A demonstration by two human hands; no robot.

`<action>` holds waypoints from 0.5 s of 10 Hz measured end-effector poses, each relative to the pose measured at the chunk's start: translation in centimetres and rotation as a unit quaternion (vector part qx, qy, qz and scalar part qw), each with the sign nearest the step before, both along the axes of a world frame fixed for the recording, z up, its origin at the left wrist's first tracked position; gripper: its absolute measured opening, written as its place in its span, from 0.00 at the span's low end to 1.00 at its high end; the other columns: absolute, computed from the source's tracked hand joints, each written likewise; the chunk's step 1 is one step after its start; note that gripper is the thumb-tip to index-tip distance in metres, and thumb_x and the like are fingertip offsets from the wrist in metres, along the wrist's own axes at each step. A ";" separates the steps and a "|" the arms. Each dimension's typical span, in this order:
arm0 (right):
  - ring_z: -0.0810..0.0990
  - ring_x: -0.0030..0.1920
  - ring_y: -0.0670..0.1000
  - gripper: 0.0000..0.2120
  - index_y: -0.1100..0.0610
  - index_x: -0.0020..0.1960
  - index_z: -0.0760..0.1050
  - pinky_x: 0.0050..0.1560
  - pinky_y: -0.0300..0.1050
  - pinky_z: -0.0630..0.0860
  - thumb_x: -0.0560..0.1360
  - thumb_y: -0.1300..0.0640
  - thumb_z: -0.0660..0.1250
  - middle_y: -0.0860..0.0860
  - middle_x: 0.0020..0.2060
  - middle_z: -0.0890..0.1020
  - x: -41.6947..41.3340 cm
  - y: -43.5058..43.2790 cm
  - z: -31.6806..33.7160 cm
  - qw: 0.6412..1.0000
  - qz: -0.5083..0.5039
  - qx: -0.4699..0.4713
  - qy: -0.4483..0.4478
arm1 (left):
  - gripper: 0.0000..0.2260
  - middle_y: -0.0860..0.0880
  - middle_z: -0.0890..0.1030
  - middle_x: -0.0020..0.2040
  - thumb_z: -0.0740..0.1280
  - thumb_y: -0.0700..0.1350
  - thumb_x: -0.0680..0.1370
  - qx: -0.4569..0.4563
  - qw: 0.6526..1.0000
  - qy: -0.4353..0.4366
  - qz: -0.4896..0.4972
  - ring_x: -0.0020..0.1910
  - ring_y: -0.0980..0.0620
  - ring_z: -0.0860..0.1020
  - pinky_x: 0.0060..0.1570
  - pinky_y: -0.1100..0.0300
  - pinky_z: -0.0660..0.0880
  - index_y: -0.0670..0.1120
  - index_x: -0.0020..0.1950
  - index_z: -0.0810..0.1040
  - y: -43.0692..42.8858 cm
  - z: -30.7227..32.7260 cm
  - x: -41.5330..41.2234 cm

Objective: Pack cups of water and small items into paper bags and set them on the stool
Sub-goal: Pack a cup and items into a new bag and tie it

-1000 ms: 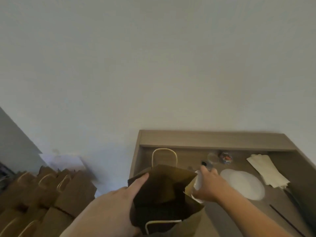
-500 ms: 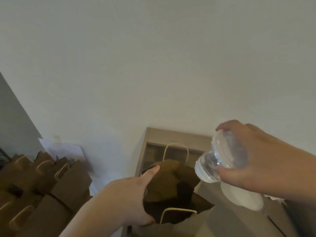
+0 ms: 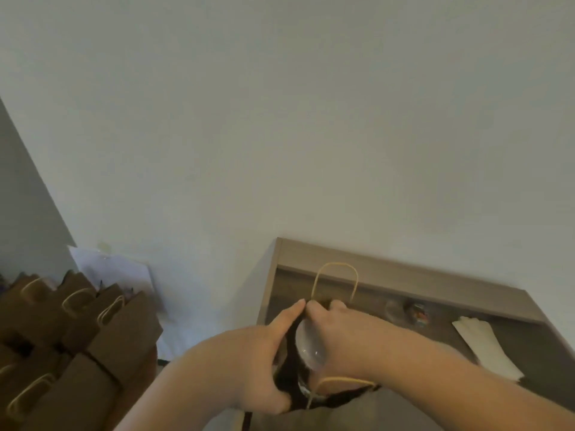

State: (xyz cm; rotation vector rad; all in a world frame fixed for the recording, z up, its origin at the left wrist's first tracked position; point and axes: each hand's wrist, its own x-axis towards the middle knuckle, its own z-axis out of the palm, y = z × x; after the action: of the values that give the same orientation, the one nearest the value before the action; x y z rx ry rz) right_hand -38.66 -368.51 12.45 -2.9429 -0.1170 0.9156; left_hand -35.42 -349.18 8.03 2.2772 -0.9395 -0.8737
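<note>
An open brown paper bag [image 3: 289,365] with cream twine handles stands on the desk [image 3: 404,275], low in the middle of the view. My left hand [image 3: 249,362] grips the bag's left rim and holds the mouth apart. My right hand [image 3: 339,334] is closed around a clear plastic cup with a lid [image 3: 309,346], tilted and sitting in the bag's mouth. The bottom of the cup and the inside of the bag are hidden in shadow.
Several filled brown paper bags [image 3: 77,331] stand packed together at the lower left. On the desk to the right lie a small clear container with coloured bits [image 3: 417,312] and a stack of cream paper napkins [image 3: 485,346]. A plain wall fills the upper view.
My right hand lifted the lidded cup from the desk, swung it up to the right, then brought it down into the bag's mouth. My left hand stayed on the rim.
</note>
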 end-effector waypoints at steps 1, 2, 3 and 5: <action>0.77 0.64 0.61 0.56 0.47 0.85 0.45 0.65 0.56 0.78 0.70 0.33 0.75 0.60 0.68 0.71 0.4 1.2 -2.3 0.996 0.033 -0.078 0.021 | 0.57 0.56 0.81 0.55 0.75 0.57 0.71 0.015 1.000 -0.001 -0.016 0.54 0.55 0.81 0.63 0.53 0.78 0.80 0.66 0.24 -0.6 0.4 -0.5; 0.73 0.67 0.67 0.38 0.56 0.82 0.57 0.66 0.67 0.75 0.80 0.37 0.64 0.62 0.73 0.67 1.1 3.5 -5.0 0.968 0.149 -0.180 0.089 | 0.54 0.56 0.74 0.47 0.71 0.55 0.72 0.042 0.998 -0.047 -0.002 0.46 0.52 0.78 0.51 0.55 0.76 0.75 0.73 0.27 -1.1 1.2 -1.5; 0.70 0.72 0.68 0.28 0.56 0.80 0.65 0.70 0.69 0.71 0.85 0.44 0.61 0.62 0.74 0.67 0.9 4.1 -5.7 0.940 0.205 -0.215 0.165 | 0.52 0.52 0.75 0.52 0.70 0.55 0.73 0.047 0.997 -0.058 -0.009 0.49 0.50 0.79 0.48 0.55 0.75 0.74 0.74 0.27 -1.1 1.2 -1.7; 0.75 0.68 0.62 0.25 0.52 0.77 0.69 0.69 0.63 0.74 0.83 0.44 0.64 0.58 0.70 0.75 -5.1 12.1 -20.2 0.948 0.305 -0.041 0.079 | 0.49 0.56 0.73 0.46 0.69 0.52 0.77 0.035 0.999 -0.039 -0.006 0.47 0.54 0.79 0.55 0.55 0.76 0.75 0.75 0.30 -1.2 0.8 -2.2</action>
State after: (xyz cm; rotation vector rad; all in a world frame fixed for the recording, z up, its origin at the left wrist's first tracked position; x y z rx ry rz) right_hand -43.76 -356.44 -7.77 -2.9228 -1.0481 1.2315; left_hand -37.59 -350.34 8.85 2.3834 -0.9714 -0.8412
